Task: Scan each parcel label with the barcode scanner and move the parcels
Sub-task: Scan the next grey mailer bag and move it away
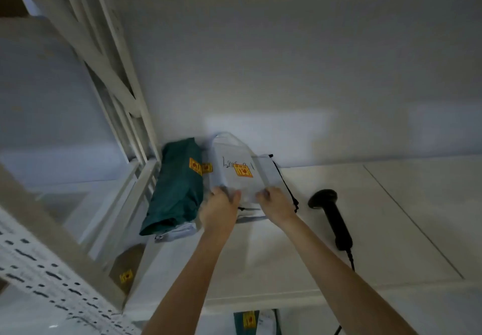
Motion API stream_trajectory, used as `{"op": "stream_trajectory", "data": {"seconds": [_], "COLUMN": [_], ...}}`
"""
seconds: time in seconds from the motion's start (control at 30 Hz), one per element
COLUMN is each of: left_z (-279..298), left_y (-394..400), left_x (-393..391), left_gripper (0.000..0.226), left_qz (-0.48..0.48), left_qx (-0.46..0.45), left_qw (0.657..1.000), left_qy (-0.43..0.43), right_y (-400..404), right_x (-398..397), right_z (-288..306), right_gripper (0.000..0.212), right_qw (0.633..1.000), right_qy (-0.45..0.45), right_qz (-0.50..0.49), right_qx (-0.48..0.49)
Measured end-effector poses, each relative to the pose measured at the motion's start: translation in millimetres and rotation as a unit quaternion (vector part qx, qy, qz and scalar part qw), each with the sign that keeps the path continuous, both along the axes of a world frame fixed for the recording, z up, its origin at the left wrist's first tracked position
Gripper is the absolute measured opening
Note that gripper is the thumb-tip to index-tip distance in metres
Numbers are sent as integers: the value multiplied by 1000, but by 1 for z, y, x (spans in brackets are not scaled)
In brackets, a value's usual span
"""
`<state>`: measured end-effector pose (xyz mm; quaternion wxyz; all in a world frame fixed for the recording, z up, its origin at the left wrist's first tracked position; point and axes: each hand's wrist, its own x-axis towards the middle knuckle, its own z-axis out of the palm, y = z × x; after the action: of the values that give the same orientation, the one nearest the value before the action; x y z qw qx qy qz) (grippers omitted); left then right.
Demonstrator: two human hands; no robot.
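A white parcel (pixel 234 167) with a yellow sticker and handwritten marks leans at the left end of the white shelf (pixel 365 217). My left hand (pixel 220 210) and my right hand (pixel 276 204) both grip its near edge. To its left leans a dark green parcel (pixel 176 186) with a yellow sticker. A flat parcel with a black edge (pixel 284 186) lies under the white one. The black barcode scanner (pixel 331 214) lies on the shelf to the right of my hands, its cable running toward me.
A white metal rack upright (pixel 114 87) stands at the left. On a lower level sits a brown box (pixel 127 269) with a yellow sticker. Another green parcel (pixel 247 321) shows below the shelf's front edge. A perforated rack post (pixel 52 269) crosses the lower left.
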<state>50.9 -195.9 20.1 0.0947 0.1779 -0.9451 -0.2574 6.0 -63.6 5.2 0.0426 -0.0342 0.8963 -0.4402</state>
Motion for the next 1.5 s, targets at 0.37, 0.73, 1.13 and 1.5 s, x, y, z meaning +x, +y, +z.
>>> {"op": "stream_trajectory", "data": {"seconds": [0.37,0.73,1.13,1.5], "left_z": [16,7,23,11], "left_y": [23,85,19,39], "left_x": [-20,-8,-37,-22], "left_gripper": [65,58,57,28], "left_qz": [73,-115,-96,-136], "left_qx": [72,-215,453,535], "left_qw": [983,938,882,833], "left_qy": [150,245,-94,-40], "right_y": [-19,29,123,151], "right_x": [-35,-70,-32,-3], "right_z": [58,56,34,17], "right_gripper": [41,28,34,30], "right_qw": [995,990,926,958], "right_qy": [-25,-101,-151,139], "right_qz": [40,-51,58,-221], "right_qx": [-93,-87,-341,-121]}}
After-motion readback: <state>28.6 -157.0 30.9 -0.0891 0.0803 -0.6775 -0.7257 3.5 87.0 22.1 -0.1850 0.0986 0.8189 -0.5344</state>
